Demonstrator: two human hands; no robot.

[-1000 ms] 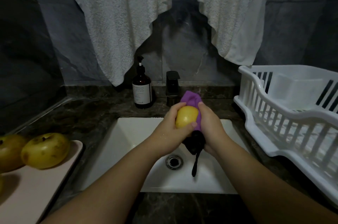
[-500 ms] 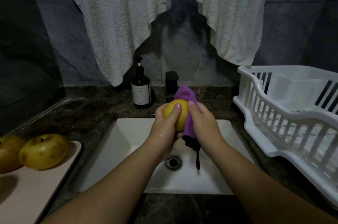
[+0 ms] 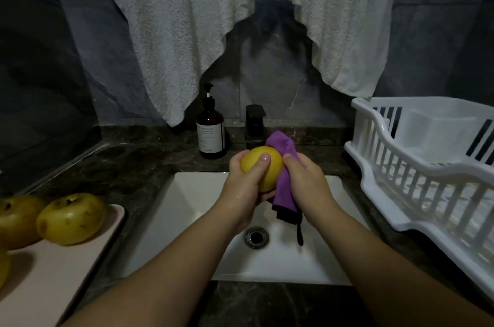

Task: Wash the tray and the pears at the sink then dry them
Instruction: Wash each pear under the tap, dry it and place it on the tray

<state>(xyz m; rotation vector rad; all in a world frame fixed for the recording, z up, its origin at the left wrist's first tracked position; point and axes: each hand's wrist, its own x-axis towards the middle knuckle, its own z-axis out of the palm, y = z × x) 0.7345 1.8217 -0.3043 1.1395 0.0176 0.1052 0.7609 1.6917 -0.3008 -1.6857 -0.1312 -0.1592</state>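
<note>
My left hand [image 3: 247,187] is wrapped round a pear [image 3: 263,167] over the sink [image 3: 187,209], thumb across its front and fingers curled beneath. My right hand [image 3: 304,182] grips a purple cloth [image 3: 284,166], bunched and pressed against the pear's right side, its dark hem and loop hanging toward the drain [image 3: 256,238]. I see no water running from the tap [image 3: 255,123], so I judge this is the drying step for this pear, or a wipe-down; I cannot tell which for certain.

Two more pears [image 3: 70,218] sit on the tray [image 3: 53,284] at my left, just beside each other, with a sliver of another at the frame's edge. The rack [image 3: 417,166] stands to my right, and the soap bottle [image 3: 210,134] is behind the sink.

Next, I reckon, I need to turn the pear in my left hand so the cloth reaches its far side, then set it down somewhere clean, probably the rack, and take up the next pear.
</note>
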